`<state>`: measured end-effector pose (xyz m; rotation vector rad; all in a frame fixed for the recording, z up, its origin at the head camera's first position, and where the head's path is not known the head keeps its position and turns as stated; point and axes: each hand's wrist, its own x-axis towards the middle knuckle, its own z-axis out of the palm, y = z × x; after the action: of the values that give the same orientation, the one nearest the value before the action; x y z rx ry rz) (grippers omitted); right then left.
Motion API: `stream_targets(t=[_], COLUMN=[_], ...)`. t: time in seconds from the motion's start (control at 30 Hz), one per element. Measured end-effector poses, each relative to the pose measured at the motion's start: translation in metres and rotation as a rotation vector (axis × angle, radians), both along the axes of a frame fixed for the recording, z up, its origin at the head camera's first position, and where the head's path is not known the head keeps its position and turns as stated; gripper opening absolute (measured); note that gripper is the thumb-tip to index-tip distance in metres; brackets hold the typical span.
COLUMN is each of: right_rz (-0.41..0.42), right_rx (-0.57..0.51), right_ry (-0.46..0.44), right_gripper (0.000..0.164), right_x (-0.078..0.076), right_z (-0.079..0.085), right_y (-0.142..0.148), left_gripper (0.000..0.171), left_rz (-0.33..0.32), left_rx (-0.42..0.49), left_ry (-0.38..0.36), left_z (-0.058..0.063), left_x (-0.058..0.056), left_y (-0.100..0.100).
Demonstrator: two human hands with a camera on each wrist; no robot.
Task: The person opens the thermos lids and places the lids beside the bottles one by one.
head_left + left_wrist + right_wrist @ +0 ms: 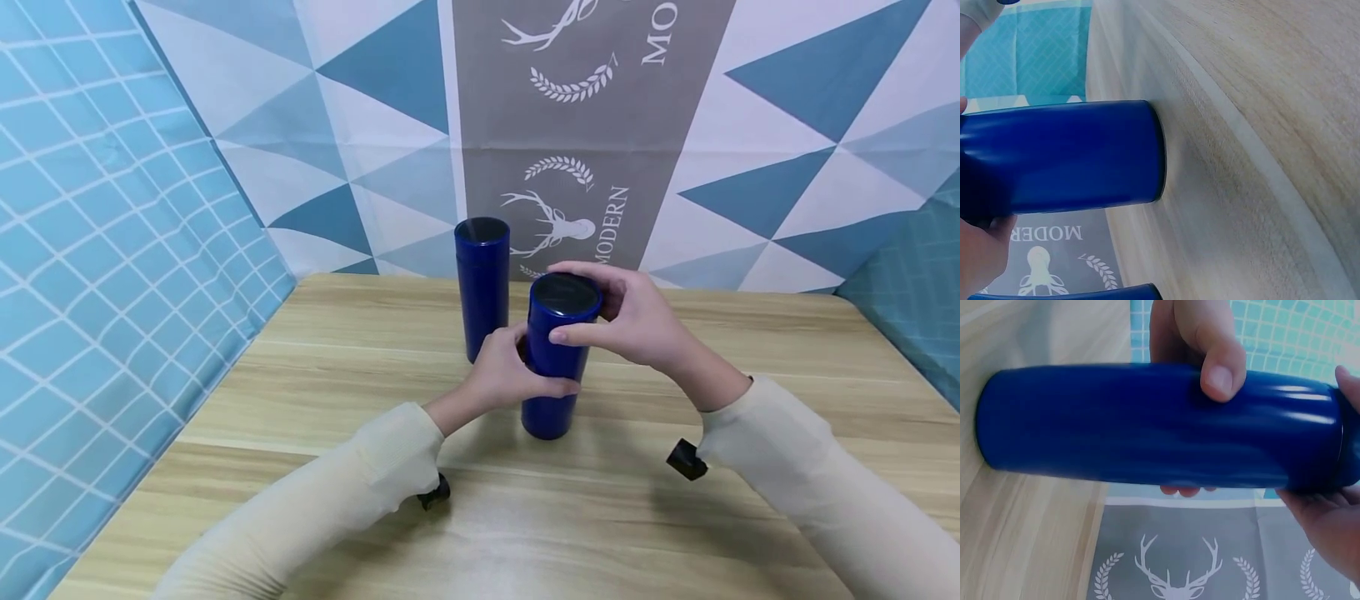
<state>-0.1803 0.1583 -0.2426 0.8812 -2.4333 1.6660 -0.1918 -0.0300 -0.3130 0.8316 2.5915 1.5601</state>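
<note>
Tabletop [585,525], left hand [497,372] curled round blue bottle [553,358], right hand [639,321] gripping higher

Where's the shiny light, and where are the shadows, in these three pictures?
Head view: pale glare on the wooden table at the bottom middle, and a soft shadow below the right sleeve; right wrist view: two bright white streaks on the held blue bottle, near its top; left wrist view: no such sharp streaks on that bottle, just a dark patch toward the picture's left edge.

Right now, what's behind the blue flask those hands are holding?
Another blue flask stands farther back, to the left, with a gray deer-print wall covering beyond. The tabletop directly behind the held flask is covered from view.
</note>
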Motion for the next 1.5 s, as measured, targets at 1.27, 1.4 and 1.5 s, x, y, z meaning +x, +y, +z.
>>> stream_targets(t=[1.27, 1.4, 1.5], right_rz=[0.572, 0.533, 0.372], right_rx=[0.014, -0.035, -0.061], right_ry=[-0.146, -0.111, -0.078], right_gripper=[0.073, 0.081, 0.085], right_x=[-0.04, -0.033, -0.019], right_z=[0.004, 0.002, 0.003], right_y=[0.022, 0.018, 0.012], left_gripper=[0.053, 0.052, 0.051], left_rz=[-0.011, -0.001, 0.002], left_rx=[-0.005, -0.006, -0.008], left_ry=[-0.022, -0.012, -0.01], left_z=[0.001, 0.002, 0.002], left_x=[0.002, 0.003, 0.002], left_y=[0.0, -0.001, -0.001])
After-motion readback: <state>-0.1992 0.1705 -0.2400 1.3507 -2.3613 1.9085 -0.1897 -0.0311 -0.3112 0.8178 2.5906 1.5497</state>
